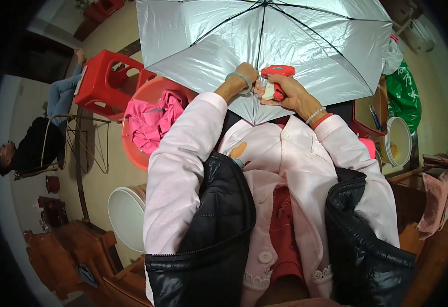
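**Pale pink jacket point(303, 140) fills the near view, with a silver umbrella point(331, 46) spread beyond it**

Closest to my camera, the wearer's pink jacket shows beneath a black quilted garment point(226, 197). Past the lap, I have the umbrella spread with its silver side and black ribs facing me, one pointed corner toward the jacket. Both hands meet over its near part, beside the middle rib.

My left hand point(247, 74), wearing a pale bangle point(243, 81) at the wrist, has its fingers curled in; from here I cannot tell whether they pinch the fabric or the rib. My right hand point(291, 91) is closed around a red and cream implement point(268, 91), thumb across it, just right of the rib.

To the left I see a coral tub point(138, 157) holding bright pink cloth point(155, 120), a red stool point(95, 84) and a person point(37, 140) on a metal-framed chair. On the right sit a green bag point(402, 94) and a white bucket point(401, 138). Another white bucket point(126, 217) stands by the left sleeve.
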`<state>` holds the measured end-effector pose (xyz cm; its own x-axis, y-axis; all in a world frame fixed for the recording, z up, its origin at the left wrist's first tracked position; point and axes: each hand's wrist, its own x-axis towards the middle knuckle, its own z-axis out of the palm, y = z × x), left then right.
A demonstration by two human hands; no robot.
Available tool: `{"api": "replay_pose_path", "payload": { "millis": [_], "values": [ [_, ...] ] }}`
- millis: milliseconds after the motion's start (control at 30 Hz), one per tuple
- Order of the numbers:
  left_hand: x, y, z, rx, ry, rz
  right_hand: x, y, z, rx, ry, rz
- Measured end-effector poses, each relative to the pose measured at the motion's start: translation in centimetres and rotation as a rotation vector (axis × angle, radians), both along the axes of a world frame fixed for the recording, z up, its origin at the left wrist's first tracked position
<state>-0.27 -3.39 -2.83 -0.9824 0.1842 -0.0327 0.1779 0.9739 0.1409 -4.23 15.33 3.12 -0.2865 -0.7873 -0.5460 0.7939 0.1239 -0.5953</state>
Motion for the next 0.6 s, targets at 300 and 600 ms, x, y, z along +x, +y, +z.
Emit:
{"api": "replay_pose_path", "payload": {
  "millis": [300,600],
  "values": [
    [1.3,1.5,4.7,1.021,-0.346,0.672,-1.5,5.0,4.9,-0.046,0.281,-0.017],
    [2.7,-1.4,8.6,0.837,-0.507,0.736,-3.5,8.3,6.4,0.304,1.239,-0.135]
  ]
}}
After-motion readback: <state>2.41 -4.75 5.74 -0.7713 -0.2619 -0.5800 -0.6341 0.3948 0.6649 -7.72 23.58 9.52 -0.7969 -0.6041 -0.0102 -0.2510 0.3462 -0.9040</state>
